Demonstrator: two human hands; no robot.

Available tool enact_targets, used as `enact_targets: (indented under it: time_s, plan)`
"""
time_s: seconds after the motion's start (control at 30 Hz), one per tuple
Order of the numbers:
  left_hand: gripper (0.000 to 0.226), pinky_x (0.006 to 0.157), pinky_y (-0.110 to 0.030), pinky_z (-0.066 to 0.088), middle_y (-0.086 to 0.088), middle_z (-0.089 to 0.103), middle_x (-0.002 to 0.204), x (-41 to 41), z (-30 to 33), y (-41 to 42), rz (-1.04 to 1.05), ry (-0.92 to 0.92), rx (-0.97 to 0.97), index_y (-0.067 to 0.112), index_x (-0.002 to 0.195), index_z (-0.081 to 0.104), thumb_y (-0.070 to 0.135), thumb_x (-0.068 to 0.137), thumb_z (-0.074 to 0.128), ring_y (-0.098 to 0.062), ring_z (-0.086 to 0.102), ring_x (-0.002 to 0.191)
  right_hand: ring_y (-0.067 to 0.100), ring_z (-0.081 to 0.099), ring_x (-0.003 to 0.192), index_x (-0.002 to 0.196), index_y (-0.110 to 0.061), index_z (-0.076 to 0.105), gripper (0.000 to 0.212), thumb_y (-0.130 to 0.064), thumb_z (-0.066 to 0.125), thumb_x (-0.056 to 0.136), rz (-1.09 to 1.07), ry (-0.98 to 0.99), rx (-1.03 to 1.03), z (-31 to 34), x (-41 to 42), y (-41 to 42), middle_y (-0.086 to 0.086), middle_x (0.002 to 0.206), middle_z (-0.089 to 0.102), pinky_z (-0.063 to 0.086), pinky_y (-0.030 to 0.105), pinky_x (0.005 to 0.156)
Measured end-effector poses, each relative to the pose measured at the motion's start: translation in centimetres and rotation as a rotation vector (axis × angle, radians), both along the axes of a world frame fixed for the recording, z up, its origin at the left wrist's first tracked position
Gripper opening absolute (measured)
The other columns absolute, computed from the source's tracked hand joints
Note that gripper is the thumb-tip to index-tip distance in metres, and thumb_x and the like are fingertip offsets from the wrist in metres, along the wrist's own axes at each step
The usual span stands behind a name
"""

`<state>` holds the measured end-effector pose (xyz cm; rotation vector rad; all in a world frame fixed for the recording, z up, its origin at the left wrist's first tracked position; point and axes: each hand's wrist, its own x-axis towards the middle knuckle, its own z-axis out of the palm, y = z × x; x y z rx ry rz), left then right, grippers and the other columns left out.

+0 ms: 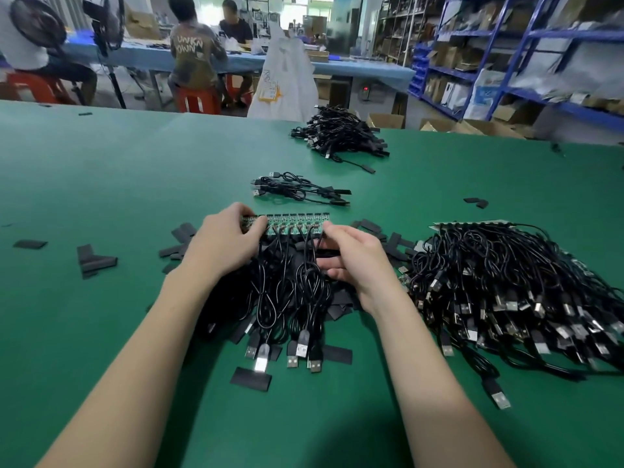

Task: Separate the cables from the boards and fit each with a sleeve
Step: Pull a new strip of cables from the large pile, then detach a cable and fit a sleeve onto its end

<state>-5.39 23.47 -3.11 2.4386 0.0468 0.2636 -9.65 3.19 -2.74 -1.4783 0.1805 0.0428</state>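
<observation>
Black USB cables (287,298) trailed at lower centre from a green panelised board strip (290,225) on the green counter (101,184); left hand (226,238) gripped its left end, right hand (351,255) pinched its right end.

I get a single head-worn wide-angle view, looking forward and down across the green table (101,184), close over both forearms at frame bottom, workshop shelves (526,55) upper right.

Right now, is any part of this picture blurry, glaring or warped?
Head view: shelves at upper right are motion-smeared; one USB plug near the bottom glares white; the table edge bows from the wide lens; both hands and the board strip are fairly sharp.
</observation>
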Motion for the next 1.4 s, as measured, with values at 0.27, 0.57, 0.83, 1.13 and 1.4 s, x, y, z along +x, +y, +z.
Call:
enact_targets:
  time_s: [0.27,0.57,0.83,1.13,1.4]
  plan:
    - [0.029,0.093,-0.043,0.047,-0.006,0.067,0.110,0.0,0.9,-3.0,-0.086,-0.349,0.130,0.017,0.106,0.066,0.040,0.101,0.050,-0.029,0.058,0.107,0.006,0.064,0.054,0.106,-0.014,0.071,0.018,-0.027,0.074,0.093,-0.047,-0.055,-0.032,0.2,1.3,0.7,0.001,0.092,0.073,0.050,0.017,0.048]
    - [0.056,0.068,-0.037,0.035,0.003,0.047,0.052,2.1,0.7,-7.5,-0.056,-0.247,0.002,0.020,0.055,0.043,0.048,0.103,0.043,-0.031,0.054,0.070,0.003,0.063,0.053,0.098,-0.020,0.070,0.006,-0.023,0.072,0.093,0.034,-0.009,0.062,0.3,2.5,0.2,-0.003,0.085,0.067,0.057,0.022,0.057]
    - [0.059,0.078,-0.040,0.038,0.005,0.042,0.046,2.2,0.5,-7.6,-0.033,-0.317,-0.040,0.021,0.051,0.038,0.044,0.105,0.041,-0.025,0.045,0.059,0.009,0.061,0.067,0.091,-0.008,0.075,0.005,-0.011,0.078,0.088,-0.007,0.007,0.228,0.0,3.1,0.6,0.001,0.076,0.067,0.058,0.021,0.064]
    - [0.056,0.083,-0.036,0.026,0.009,0.043,0.054,2.3,-0.2,-8.3,0.020,-0.358,0.032,0.021,0.055,0.037,0.037,0.108,0.032,-0.023,0.044,0.067,0.007,0.067,0.060,0.094,-0.003,0.070,0.006,-0.001,0.065,0.095,0.028,0.013,0.445,-0.1,2.7,1.7,0.002,0.073,0.072,0.057,0.020,0.060]
    - [0.055,0.091,-0.040,0.031,0.005,0.054,0.063,2.8,0.1,-6.3,-0.013,-0.258,0.135,0.017,0.063,0.049,0.044,0.107,0.030,-0.028,0.053,0.081,0.007,0.065,0.058,0.097,-0.009,0.074,0.012,-0.014,0.078,0.088,0.006,0.056,0.369,0.0,2.6,-0.2,-0.003,0.071,0.070,0.055,0.019,0.058]
